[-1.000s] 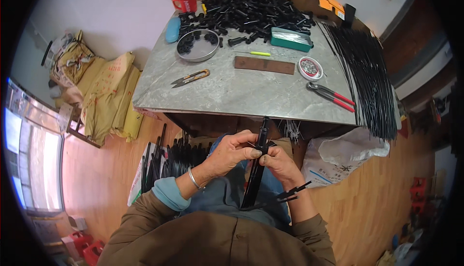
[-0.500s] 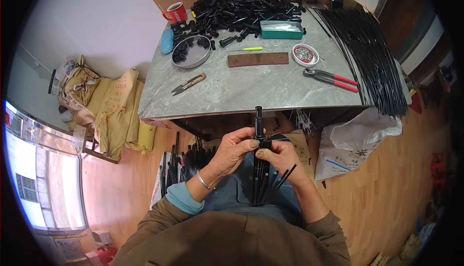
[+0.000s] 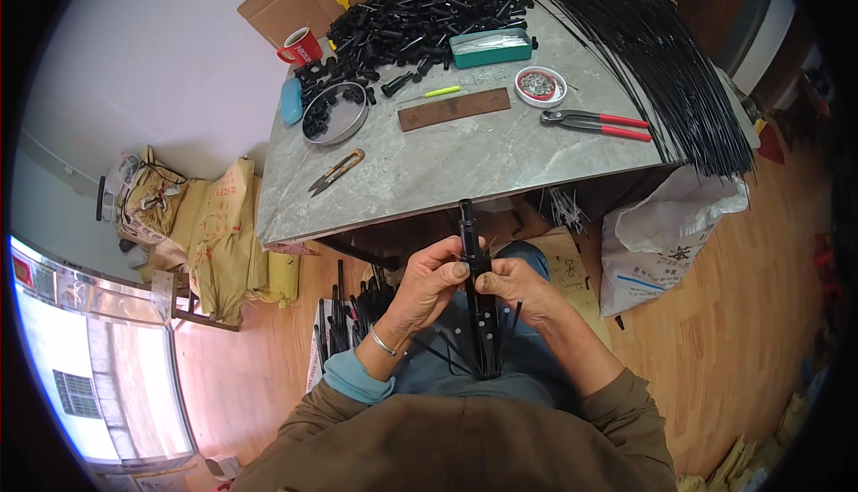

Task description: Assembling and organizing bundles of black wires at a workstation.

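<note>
Upright in front of my lap stands a black tubular part with several thin black rods point(image 3: 468, 226), much like a small umbrella frame. Its rods fan downward over my legs. My left hand point(image 3: 427, 285) grips it at the collar from the left, thumb and fingers closed. From the other side my right hand point(image 3: 520, 288) pinches it slightly lower, also closed. Thin wire-like ends stick out near the fingertips. What exactly lies between the fingers is hidden. The tube's top reaches up to the table's front edge.
On the grey table point(image 3: 393, 166) lie scissors point(image 3: 338, 172), red-handled pincers point(image 3: 594, 124), a brown bar point(image 3: 454, 109), a dish of metal bits point(image 3: 541, 86) and a green box point(image 3: 490, 49). Black tubular parts point(image 3: 420, 23) are heaped behind; long black rods point(image 3: 661, 72) lie at right.
The view has turned a little, so the table's things appear shifted left. Both hands keep their hold; the rods below have swung, with some now spread to the left.
</note>
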`<act>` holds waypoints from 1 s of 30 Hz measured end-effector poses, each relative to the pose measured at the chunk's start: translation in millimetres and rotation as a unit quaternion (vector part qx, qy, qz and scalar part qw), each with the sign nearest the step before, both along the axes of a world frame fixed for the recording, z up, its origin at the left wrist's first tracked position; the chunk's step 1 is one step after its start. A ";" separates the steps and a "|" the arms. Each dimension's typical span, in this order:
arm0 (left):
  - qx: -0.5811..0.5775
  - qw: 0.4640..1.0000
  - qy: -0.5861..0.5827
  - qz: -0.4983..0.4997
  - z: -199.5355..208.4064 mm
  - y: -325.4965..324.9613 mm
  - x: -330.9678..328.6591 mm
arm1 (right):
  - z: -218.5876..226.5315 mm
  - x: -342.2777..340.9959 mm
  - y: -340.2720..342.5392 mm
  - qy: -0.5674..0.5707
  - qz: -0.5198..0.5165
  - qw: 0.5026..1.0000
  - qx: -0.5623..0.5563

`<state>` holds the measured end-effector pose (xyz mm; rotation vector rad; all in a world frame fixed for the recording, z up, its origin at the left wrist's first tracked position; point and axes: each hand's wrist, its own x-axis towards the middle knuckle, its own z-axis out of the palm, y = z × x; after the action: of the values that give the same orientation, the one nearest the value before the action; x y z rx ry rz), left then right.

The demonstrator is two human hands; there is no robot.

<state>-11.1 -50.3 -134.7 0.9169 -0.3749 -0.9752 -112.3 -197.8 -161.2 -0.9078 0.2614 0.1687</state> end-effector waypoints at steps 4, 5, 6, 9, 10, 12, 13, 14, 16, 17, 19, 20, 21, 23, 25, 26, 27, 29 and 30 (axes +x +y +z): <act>0.005 0.993 -0.114 -0.004 0.3 -1.4 -1.6 | 2.8 -0.4 -2.7 -0.024 0.040 0.999 0.027; 0.004 0.986 -0.165 0.006 1.1 -2.2 -2.1 | 3.4 -1.2 -0.9 -0.021 0.029 0.999 0.028; 0.003 0.986 -0.166 0.008 1.6 -0.7 0.8 | 5.3 -0.4 0.3 -0.019 0.021 0.999 0.029; 0.038 0.982 -0.178 -0.054 8.0 5.2 15.1 | 22.8 -0.4 14.0 -0.068 -0.044 0.988 0.130; 0.037 0.977 -0.197 -0.078 12.5 4.1 21.2 | 22.7 0.8 15.7 -0.071 -0.040 0.988 0.130; 0.034 0.970 -0.218 -0.101 22.2 1.7 31.9 | 17.9 3.8 17.3 -0.085 -0.039 0.980 0.174; 0.047 0.963 -0.232 -0.129 28.8 0.8 36.2 | 14.9 4.6 17.6 -0.087 -0.039 0.981 0.171; 0.060 0.955 -0.247 -0.156 33.7 -0.1 39.9 | 11.9 5.5 17.9 -0.087 -0.041 0.980 0.177; 0.049 0.950 -0.265 -0.159 34.5 1.4 46.0 | 10.7 6.5 19.3 -0.089 -0.040 0.979 0.178; 0.076 0.921 -0.358 -0.131 33.7 5.3 48.6 | 11.9 7.2 21.2 -0.082 -0.054 0.980 0.171; 0.141 0.846 -0.514 -0.019 38.0 2.0 43.1 | 6.4 4.7 18.5 -0.075 -0.075 0.981 0.162; 0.179 0.797 -0.573 0.069 44.6 4.2 33.7 | 2.2 3.6 17.5 -0.068 -0.109 0.979 0.160; 0.169 0.859 -0.480 0.062 51.3 16.4 26.6 | 0.3 6.1 17.1 -0.064 -0.140 0.975 0.160; 0.091 0.947 -0.307 0.009 65.3 20.3 -15.6 | -3.3 11.6 20.0 -0.055 -0.171 0.974 0.137; 0.041 0.990 -0.129 -0.047 80.4 18.2 -50.4 | -2.9 10.8 19.3 -0.057 -0.185 0.973 0.123; 0.070 0.986 -0.139 -0.052 84.2 15.3 -59.5 | 0.9 11.7 22.2 -0.056 -0.181 0.974 0.122; 0.143 0.950 -0.272 0.059 77.4 6.2 -57.9 | 6.2 12.7 26.2 -0.057 -0.225 0.969 0.085; 0.147 0.944 -0.222 0.192 53.3 -6.2 -36.5 | 13.2 11.7 30.8 -0.086 -0.250 0.963 0.051; 0.128 0.946 -0.183 0.237 47.3 -12.5 -25.7 | 15.0 14.7 32.4 -0.086 -0.246 0.964 0.052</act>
<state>-36.8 -62.8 -87.4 1.3577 -0.3196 -0.4108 -97.6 -165.4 -146.2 -0.7242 0.3046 -0.3522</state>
